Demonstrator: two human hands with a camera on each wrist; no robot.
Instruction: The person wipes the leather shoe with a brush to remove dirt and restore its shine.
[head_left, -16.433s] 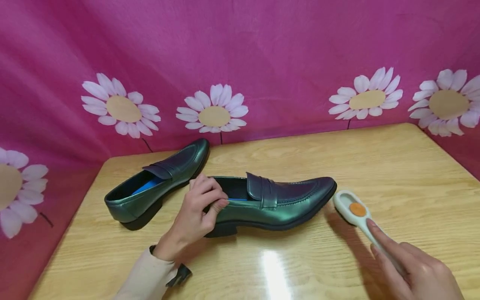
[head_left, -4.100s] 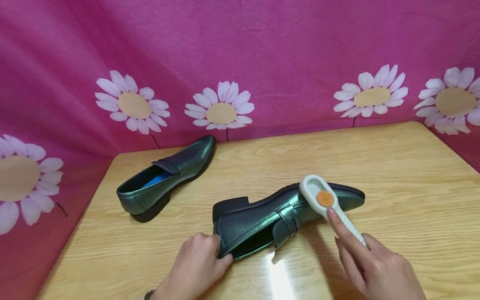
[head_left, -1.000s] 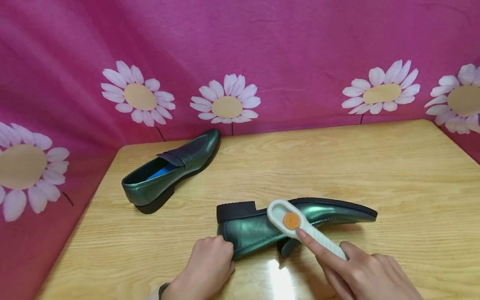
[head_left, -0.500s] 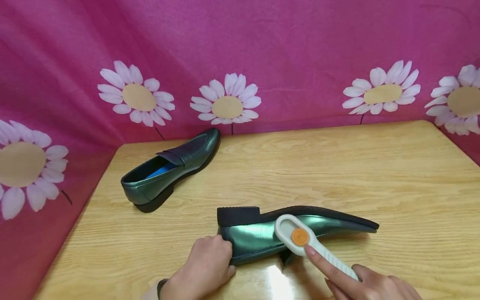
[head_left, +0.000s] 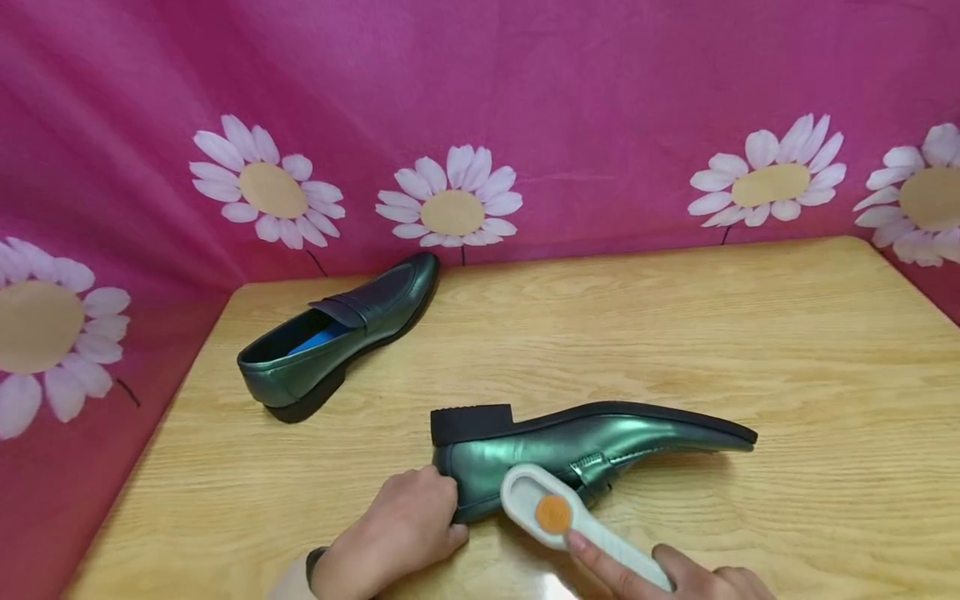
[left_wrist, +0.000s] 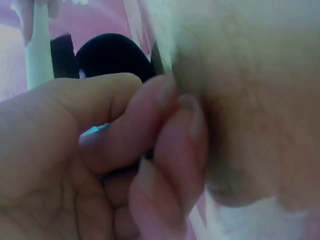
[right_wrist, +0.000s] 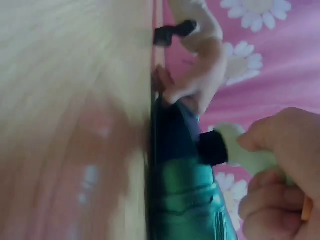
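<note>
A dark green metallic loafer lies on its side, sole facing away and toe to the right. My left hand grips its heel end at the opening; in the left wrist view the curled fingers partly hide the shoe. My right hand holds a white-handled shoe brush, index finger extended to its orange button. In the right wrist view the brush's dark bristles are against the shoe's side near the opening. The head view hides the bristles.
A matching loafer with a blue insole stands upright at the back left of the wooden table. Behind the table hangs a pink curtain printed with large daisies. A dark band circles the left wrist.
The gripped loafer has turned from upright onto its side. The brush went from beyond the toe onto the shoe, and has just moved left and nearer, toward the heel. The left hand keeps its grip.
</note>
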